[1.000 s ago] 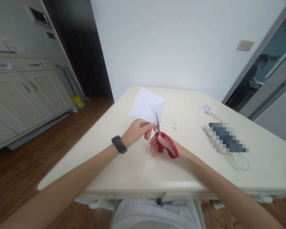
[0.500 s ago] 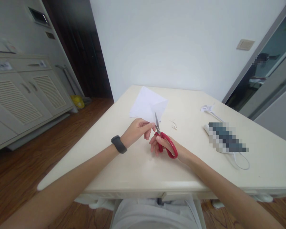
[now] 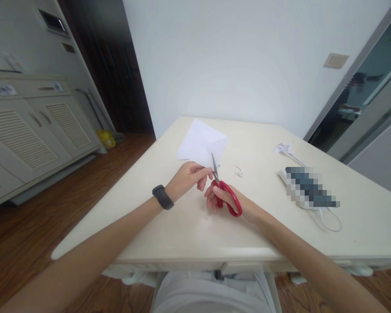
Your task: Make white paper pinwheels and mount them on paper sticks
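White paper (image 3: 200,140) lies over the far part of the cream table (image 3: 182,230), with a raised or folded part on its right. My left hand (image 3: 193,174), below a black wristband, pinches the paper's near edge between thumb and fingers. Red-handled scissors (image 3: 230,198) are in my right hand (image 3: 220,198), thumb through one handle loop. Their blades point away from me and lie against the paper's near edge, beside my left fingertips. How far apart the blades are is hard to make out.
Small paper scraps (image 3: 238,172) lie right of the scissors. Further right are a white paper flower on a stem (image 3: 285,149) and a white object with a cord, its top blurred (image 3: 309,189). A wall (image 3: 234,61) rises behind the table. A person (image 3: 340,102) is past the doorway.
Very little differs. The paper's right corner has shifted slightly left, and the scissors' handle has moved a touch; both hands stay in place.
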`<state>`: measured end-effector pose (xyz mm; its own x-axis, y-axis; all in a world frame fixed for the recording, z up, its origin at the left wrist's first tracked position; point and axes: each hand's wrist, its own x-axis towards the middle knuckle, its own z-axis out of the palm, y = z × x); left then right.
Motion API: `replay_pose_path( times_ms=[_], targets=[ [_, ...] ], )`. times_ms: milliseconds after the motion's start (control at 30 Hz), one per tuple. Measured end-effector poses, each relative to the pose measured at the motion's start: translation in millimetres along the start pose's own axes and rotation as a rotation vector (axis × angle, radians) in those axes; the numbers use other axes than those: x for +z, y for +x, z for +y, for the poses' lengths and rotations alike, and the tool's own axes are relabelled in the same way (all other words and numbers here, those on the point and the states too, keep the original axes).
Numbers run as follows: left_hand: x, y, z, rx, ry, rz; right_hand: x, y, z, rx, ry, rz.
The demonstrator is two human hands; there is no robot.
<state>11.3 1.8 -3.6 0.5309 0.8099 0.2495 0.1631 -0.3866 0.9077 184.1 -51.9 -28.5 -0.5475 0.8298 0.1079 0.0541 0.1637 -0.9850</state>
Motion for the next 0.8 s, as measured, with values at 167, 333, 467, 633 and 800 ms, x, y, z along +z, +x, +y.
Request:
replay_pose_path(
  times_ms=[167, 333, 467, 633, 800],
  targets=[
    [0.1, -0.3, 0.4, 0.0, 0.003, -0.005, -0.5, 0.0, 1.5, 0.002, -0.012, -0.008],
    [-0.3, -0.1, 0.9, -0.003, 0.004, -0.005, -1.3, 1.9, 3.4, 0.002, -0.041, -0.008],
    [-0.2, 0.6, 0.4, -0.004, 0.001, -0.003, -2.3, 3.0, 6.2, 0.015, -0.029, -0.005],
    [0.0, 0.9, -1.2, 0.003, -0.002, -0.004, -3.5, 3.9, 7.8, 0.026, 0.015, -0.007],
    [-0.3, 0.3, -0.9, -0.001, -0.01, -0.003, -2.7, 2.2, 4.6, 0.022, 0.004, 0.005]
  ],
)
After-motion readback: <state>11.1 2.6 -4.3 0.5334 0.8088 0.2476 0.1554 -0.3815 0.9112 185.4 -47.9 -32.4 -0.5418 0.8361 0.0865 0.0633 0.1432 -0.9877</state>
